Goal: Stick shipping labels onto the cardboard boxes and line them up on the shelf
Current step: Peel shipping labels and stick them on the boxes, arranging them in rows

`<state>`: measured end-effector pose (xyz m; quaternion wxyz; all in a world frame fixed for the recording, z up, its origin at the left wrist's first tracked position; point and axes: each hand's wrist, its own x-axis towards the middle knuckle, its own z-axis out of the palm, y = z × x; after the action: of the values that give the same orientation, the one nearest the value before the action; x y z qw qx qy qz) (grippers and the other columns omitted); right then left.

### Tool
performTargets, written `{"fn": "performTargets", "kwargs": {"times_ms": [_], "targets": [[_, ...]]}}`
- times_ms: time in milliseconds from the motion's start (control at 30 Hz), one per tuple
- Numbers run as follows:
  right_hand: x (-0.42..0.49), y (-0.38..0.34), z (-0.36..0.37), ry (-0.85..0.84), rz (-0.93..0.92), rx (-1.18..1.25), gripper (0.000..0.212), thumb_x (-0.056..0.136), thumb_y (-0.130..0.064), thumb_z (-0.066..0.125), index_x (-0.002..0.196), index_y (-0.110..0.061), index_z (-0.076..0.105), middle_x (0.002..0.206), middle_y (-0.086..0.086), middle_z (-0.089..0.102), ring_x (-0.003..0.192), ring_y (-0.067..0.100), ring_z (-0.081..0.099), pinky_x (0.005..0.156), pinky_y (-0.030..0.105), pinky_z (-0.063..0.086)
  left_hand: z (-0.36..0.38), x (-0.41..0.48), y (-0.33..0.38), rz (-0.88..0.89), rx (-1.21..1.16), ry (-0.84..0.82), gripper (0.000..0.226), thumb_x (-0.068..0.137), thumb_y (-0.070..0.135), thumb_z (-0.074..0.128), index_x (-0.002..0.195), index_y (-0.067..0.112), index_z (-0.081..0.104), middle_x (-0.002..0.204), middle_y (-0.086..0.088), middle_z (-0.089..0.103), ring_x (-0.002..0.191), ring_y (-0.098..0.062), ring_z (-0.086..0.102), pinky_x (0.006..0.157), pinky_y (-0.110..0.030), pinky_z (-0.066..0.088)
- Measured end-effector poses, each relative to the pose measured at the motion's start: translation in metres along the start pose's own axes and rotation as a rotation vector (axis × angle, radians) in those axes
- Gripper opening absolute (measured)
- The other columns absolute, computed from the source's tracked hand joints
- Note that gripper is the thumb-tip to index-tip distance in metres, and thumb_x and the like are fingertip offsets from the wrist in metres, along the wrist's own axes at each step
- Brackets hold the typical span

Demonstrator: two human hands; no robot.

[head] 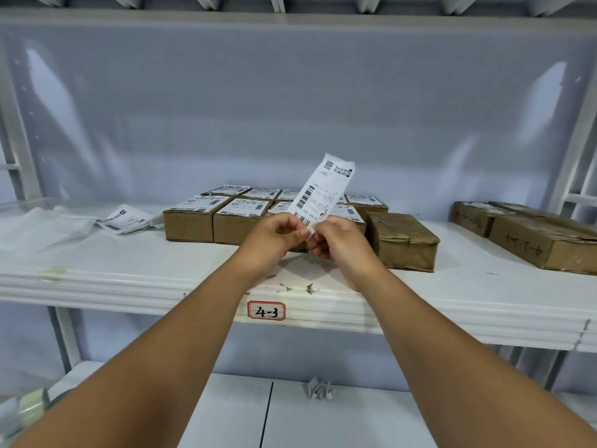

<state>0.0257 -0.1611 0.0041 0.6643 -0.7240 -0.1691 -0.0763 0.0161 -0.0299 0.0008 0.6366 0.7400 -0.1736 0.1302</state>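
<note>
Where boxes [239, 223] sit, white shelf [129, 270] bears scraps [310, 288].

8 labelled boxes [190, 224] are sitting together (some partly hidden), 1 plain box [403, 244] and 2 pen-marked boxes [542, 245] are lying alongside, and 1 label [318, 189] is being held.

I cannot read the small print on the shipping label [318, 192]; its lower end is hidden between my left hand [277, 232] and right hand [337, 242]. The brown box [549, 245] at the far right is cut by the edge.
</note>
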Motion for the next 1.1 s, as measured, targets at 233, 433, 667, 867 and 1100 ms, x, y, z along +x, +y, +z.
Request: {"fn": "performTargets", "kwargs": {"times_ms": [233,433,667,867,1100], "targets": [[-0.002,0.004,0.0,-0.081,-0.091,-0.145,0.027,0.09,-0.021,0.062,0.096,0.005,0.062,0.071,0.003,0.059,0.057,0.007,0.054,0.05,0.012,0.045,-0.006,-0.002,0.003,-0.11,-0.184,0.049,0.008,0.086,-0.001,0.059,0.079,0.002,0.059,0.075,-0.017,0.063,0.047,-0.01,0.061,0.037,-0.01,0.035],[-0.002,0.003,0.0,-0.126,-0.009,0.019,0.013,0.089,-0.011,0.062,0.078,-0.009,0.068,0.062,-0.003,0.068,0.051,0.004,0.062,0.05,0.013,0.048,-0.006,-0.004,0.009,-0.164,-0.24,0.043,0.015,0.089,-0.003,0.053,0.077,0.003,0.06,0.057,-0.004,0.064,0.043,-0.006,0.056,0.032,-0.01,0.029],[-0.002,0.003,0.001,-0.141,0.007,0.025,0.014,0.093,-0.007,0.056,0.086,-0.006,0.069,0.075,0.005,0.069,0.057,0.008,0.065,0.059,0.018,0.056,-0.003,-0.008,0.016,-0.181,-0.296,0.034,0.022,0.09,-0.005,0.051,0.07,0.004,0.05,0.045,0.005,0.06,0.032,0.002,0.049,0.03,-0.008,0.03],[-0.002,0.003,0.002,-0.142,0.027,0.043,0.026,0.098,-0.016,0.049,0.082,-0.009,0.068,0.069,0.004,0.071,0.056,0.012,0.065,0.059,0.021,0.055,0.0,-0.008,0.013,-0.101,-0.182,0.081,0.018,0.086,-0.009,0.057,0.072,0.002,0.054,0.052,0.002,0.057,0.031,0.004,0.044,0.034,-0.005,0.031],[-0.003,0.003,0.002,-0.072,-0.006,-0.082,0.029,0.099,-0.016,0.047,0.079,-0.009,0.065,0.066,0.004,0.067,0.051,0.009,0.061,0.053,0.018,0.052,0.002,-0.009,0.013,-0.087,-0.109,0.084,0.012,0.087,-0.007,0.057,0.078,0.001,0.057,0.07,-0.01,0.054,0.029,0.003,0.043,0.034,-0.004,0.031]]}}
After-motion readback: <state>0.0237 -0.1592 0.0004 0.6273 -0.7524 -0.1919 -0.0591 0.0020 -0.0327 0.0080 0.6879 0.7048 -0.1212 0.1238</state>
